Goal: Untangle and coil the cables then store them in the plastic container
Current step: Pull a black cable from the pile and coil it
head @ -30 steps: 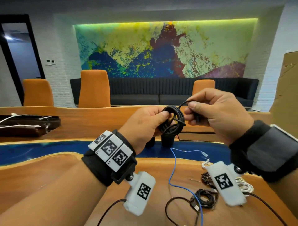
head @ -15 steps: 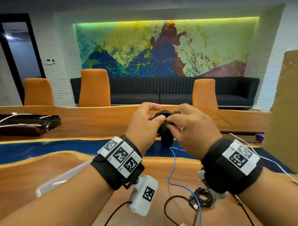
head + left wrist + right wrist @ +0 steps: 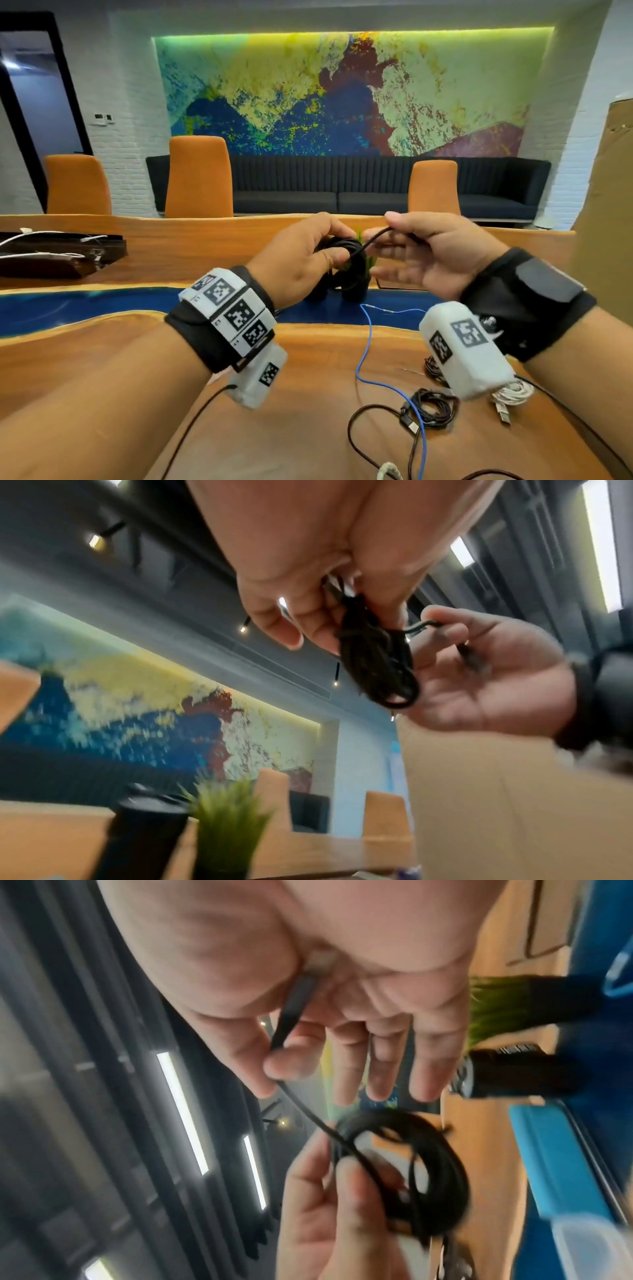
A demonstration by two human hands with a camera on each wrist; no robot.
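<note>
My left hand grips a coiled black cable in the air above the table, thumb and fingers pinching the loops; the coil hangs below the fingers in the left wrist view. My right hand pinches the cable's free end between thumb and forefinger, its other fingers spread; the plug end lies across the palm. The strand runs tight from the right hand to the coil. A corner of the clear plastic container shows in the right wrist view.
On the wooden table lie a blue cable, a tangled black cable and a white cable bundle at the right. A small potted plant and a black cylinder stand behind the hands. A cardboard panel rises at the right.
The right hand, which was pressed against the coil half a second ago, has pulled away to the right, drawing the free end out taut. The left hand still holds the coil.
</note>
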